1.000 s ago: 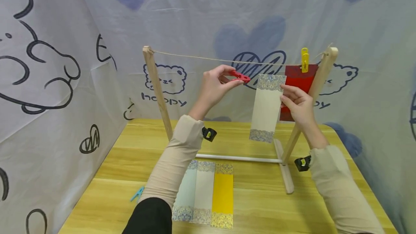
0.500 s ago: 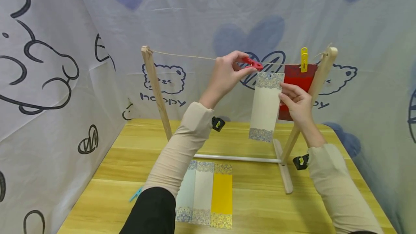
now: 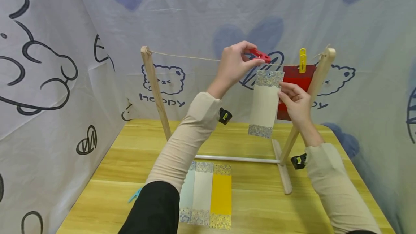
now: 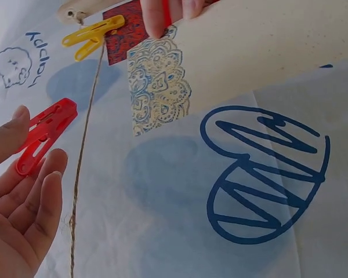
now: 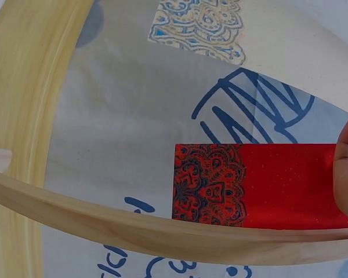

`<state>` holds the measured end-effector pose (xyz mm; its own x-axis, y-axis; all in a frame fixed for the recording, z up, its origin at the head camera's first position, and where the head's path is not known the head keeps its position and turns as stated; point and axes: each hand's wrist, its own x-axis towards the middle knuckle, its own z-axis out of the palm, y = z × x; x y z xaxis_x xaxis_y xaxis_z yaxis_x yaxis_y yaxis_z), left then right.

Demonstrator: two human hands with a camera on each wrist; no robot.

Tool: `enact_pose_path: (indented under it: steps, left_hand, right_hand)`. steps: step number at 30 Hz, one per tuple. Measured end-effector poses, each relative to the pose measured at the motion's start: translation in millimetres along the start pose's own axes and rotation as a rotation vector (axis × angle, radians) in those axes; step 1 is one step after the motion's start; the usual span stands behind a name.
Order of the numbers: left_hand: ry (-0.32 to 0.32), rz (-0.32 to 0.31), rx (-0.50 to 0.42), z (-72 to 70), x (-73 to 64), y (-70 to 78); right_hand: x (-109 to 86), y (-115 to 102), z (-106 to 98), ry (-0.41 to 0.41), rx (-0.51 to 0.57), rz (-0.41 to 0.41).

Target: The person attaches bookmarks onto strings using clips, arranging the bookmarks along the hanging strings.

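Note:
My left hand (image 3: 235,64) pinches a red clothespin (image 4: 46,134) between thumb and fingers, right by the string (image 4: 84,150) in the left wrist view. A cream card (image 3: 267,104) with patterned blue bands at both ends hangs upright from my right hand (image 3: 297,102), which pinches its right edge. The card's top edge is just under the string in the head view. Behind the right hand, a red card (image 5: 290,185) hangs from the string by a yellow clothespin (image 3: 302,60), close to the right post.
The string runs between two wooden posts (image 3: 156,93) joined below by a white rod (image 3: 240,159). Pale cards (image 3: 203,192) and a yellow card (image 3: 221,194) lie on the wooden table (image 3: 253,205). A light-blue clothespin (image 3: 134,195) lies left of the left forearm.
My left hand has moved up and to the right with the red clothespin, from below the string to its level. The cream card has risen slightly in the right hand.

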<state>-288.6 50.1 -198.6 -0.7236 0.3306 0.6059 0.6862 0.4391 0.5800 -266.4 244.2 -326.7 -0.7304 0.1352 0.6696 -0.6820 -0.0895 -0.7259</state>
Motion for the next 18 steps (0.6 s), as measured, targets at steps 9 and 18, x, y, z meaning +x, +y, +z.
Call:
enact_pose_path:
  steps: [9, 18]
  left_hand:
    - [-0.04, 0.014, 0.176, 5.1, 8.1, 5.0]
    - [-0.074, -0.002, 0.244, 5.2, 13.4, 8.0]
  right_hand:
    - [1.5, 1.6, 1.8, -0.015, -0.019, -0.011]
    - [3.2, 2.2, 1.4, 0.012, -0.094, -0.004]
